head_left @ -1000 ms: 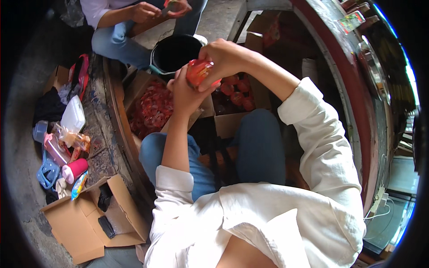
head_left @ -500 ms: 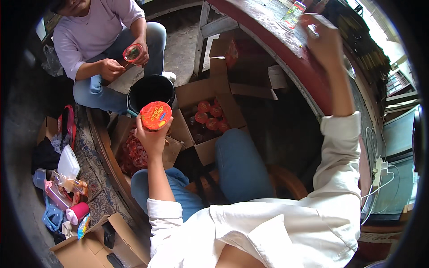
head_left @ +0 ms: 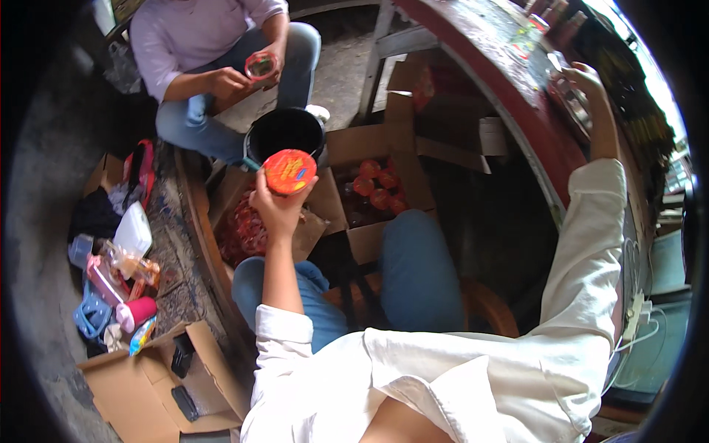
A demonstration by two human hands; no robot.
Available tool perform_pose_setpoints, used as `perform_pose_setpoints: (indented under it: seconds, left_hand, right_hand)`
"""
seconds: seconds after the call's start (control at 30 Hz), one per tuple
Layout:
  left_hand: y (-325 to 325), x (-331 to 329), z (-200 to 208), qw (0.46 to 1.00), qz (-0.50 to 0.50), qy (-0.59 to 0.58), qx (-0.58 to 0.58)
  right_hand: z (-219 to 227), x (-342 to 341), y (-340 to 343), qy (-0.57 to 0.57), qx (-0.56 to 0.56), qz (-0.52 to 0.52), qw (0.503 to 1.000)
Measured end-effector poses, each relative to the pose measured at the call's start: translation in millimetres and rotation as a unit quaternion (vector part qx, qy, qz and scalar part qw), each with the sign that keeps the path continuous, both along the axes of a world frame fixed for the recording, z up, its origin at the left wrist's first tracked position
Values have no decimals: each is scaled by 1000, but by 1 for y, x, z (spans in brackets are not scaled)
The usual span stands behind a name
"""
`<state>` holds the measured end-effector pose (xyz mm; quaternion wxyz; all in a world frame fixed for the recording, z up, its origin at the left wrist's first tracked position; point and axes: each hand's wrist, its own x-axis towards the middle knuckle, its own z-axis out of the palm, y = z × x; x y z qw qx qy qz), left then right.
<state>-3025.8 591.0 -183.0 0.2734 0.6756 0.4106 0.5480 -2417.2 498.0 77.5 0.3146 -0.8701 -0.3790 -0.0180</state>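
Note:
My left hand is closed round a plastic cup with a red printed lid, held upright over the boxes, just in front of a black bucket. On the right, my right arm is stretched out along the red-edged table. My right hand has its fingers bent and closed over a shiny round dish on the table; a small whitish thing shows by the fingertips, but I cannot make out what they grip. Several similar red-lidded cups stand in a cardboard box before my knees.
A co-worker in a pale top sits across from me with a small red-rimmed cup. An open box holds red packaging. At left lie a white container, a pink tumbler and an open carton. Cables hang at right.
My right hand has come down from beside the clear printed cup to the dish on the table. My left hand still holds the red-lidded cup. The whole view has shifted slightly.

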Motion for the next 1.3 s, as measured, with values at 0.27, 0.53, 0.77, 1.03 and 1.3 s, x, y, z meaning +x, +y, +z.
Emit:
perform_pose_setpoints:
  seconds: [0.27, 0.53, 0.77, 1.03, 1.3]
  left_hand:
    - [11, -24, 7, 998, 34, -52, 2]
    - [35, -28, 32, 995, 64, 7, 81]
    - [65, -28, -10, 996, 79, 15, 32]
    - [80, -5, -44, 987, -3, -138, -83]
    - [84, 16, -55, 990, -15, -126, -56]
  right_hand:
    - [11, -129, -16, -165, 371, -4, 914]
    - [-122, -388, 76, 41, 274, 330, 902]
    - [-202, -459, 113, 62, 218, 442, 868]
    - [-233, -456, 120, -88, 138, 500, 850]
    - [-243, -444, 119, -110, 96, 497, 855]
